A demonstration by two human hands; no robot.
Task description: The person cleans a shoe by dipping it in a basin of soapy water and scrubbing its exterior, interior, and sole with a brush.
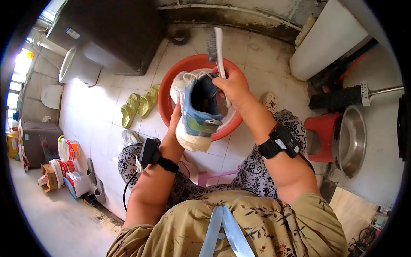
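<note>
A blue and white shoe [195, 128] is held above a red basin [166, 103], its opening facing up and its laces at the far end. My left hand [176, 118] grips the shoe's left side, with most of the fingers hidden behind it. In my right hand [233, 88] is a white brush [219, 49] with grey bristles, upright and pointing away from me. The fingers of that hand are wrapped round the handle and also touch the shoe's right edge. Part of the basin's inside is hidden by the shoe.
Green slippers [129, 110] lie left of the basin. A red stool [321, 137] and a metal bowl [353, 141] stand at the right, near a black broom head [336, 97]. Several buckets [68, 150] are at the left. A dark appliance [115, 30] stands at the back left.
</note>
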